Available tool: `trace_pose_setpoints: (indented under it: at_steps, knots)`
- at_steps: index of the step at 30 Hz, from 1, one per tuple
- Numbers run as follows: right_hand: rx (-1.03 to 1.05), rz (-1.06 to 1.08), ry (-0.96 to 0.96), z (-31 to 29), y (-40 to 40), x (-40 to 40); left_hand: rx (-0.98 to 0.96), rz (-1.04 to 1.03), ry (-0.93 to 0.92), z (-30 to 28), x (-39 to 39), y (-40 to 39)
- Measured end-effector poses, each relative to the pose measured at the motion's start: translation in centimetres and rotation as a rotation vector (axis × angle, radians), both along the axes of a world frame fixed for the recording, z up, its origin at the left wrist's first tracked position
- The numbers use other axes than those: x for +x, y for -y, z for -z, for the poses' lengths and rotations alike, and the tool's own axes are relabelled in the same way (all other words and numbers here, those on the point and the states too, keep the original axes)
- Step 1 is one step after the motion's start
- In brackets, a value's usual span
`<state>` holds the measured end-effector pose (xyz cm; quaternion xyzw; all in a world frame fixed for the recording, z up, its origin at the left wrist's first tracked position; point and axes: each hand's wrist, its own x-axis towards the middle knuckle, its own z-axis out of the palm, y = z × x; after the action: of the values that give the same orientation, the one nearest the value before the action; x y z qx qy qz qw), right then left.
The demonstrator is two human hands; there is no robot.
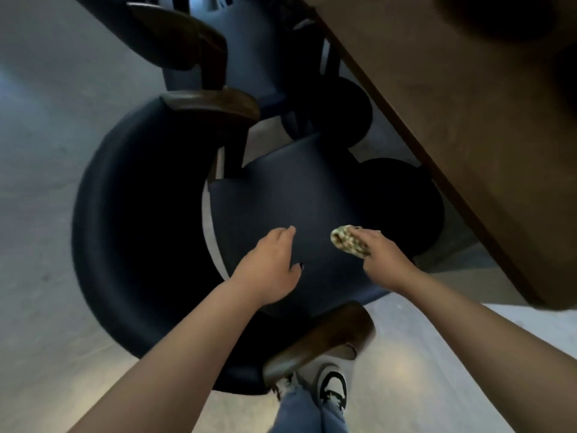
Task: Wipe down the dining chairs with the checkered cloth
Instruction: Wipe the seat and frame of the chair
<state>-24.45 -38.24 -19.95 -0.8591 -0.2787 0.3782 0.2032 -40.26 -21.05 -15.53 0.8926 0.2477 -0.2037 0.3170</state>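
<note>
Green-and-cream checkered cloth [349, 243], navy chair [290, 198] with dark brown armrests [318, 342], tan table [468, 120].

Dim, soft blur — warped edges

Head cam – looks steeply down, close over chair [281, 189].

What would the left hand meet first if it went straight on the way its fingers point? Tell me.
Most likely the dark blue seat of the chair. The left hand is open, its fingers aimed forward over the seat towards the table. How high it hovers is unclear, so it could pass above the seat.
</note>
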Motion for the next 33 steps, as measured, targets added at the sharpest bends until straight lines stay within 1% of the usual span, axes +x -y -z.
trace_pose_setpoints:
  at_steps: [2, 4, 6, 8, 12, 14, 16, 19, 22, 24, 26, 28, 33]
  knots:
    - [0.01, -0.038, 0.018, -0.1, -1.9, -0.1, 0.161, 0.131, -0.01, -0.7, -1.1, -2.3]
    - [0.004, -0.097, 0.02, -0.3, -4.1, -0.8, 0.287, 0.218, -0.02, -1.6, -2.5, -4.3]
    - [-0.009, -0.178, 0.026, -0.3, -6.3, -1.5, 0.353, 0.21, -0.02, -2.0, -4.2, -5.4]
    - [-0.013, -0.287, 0.049, -0.4, -8.2, -2.0, 0.3, 0.098, -0.046, -2.3, -5.2, -5.4]
    - [-0.044, -0.441, 0.095, -0.4, -11.2, -2.2, 0.087, -0.272, -0.057, -1.6, -4.7, -3.4]
    - [-0.046, -0.513, 0.118, -0.3, -12.7, -1.7, 0.033, -0.416, -0.019, -0.4, -3.6, -2.4]
    - [-0.043, -0.584, 0.142, 0.0, -14.4, -0.8, 0.013, -0.522, -0.036, 1.3, -2.2, -2.1]
    - [-0.051, -0.67, 0.148, 1.1, -16.8, 1.0, -0.073, -0.722, -0.218, 4.5, -0.4, -1.9]
    - [-0.073, -0.761, 0.13, 3.1, -19.0, 2.7, -0.225, -1.034, -0.422, 7.7, 1.4, -1.1]
    - [-0.074, -0.827, 0.109, 4.4, -20.3, 3.7, -0.308, -1.191, -0.476, 9.7, 3.1, -0.3]
    - [-0.079, -0.898, 0.091, 5.9, -21.2, 4.4, -0.353, -1.269, -0.478, 11.5, 5.0, 0.6]
    - [-0.067, -0.972, 0.081, 7.4, -22.0, 5.0, -0.375, -1.286, -0.46, 13.2, 6.9, 1.4]
    - [0.069, -1.081, 0.136, 10.8, -25.1, 5.6, -0.353, -1.231, -0.459, 16.5, 9.1, 3.8]
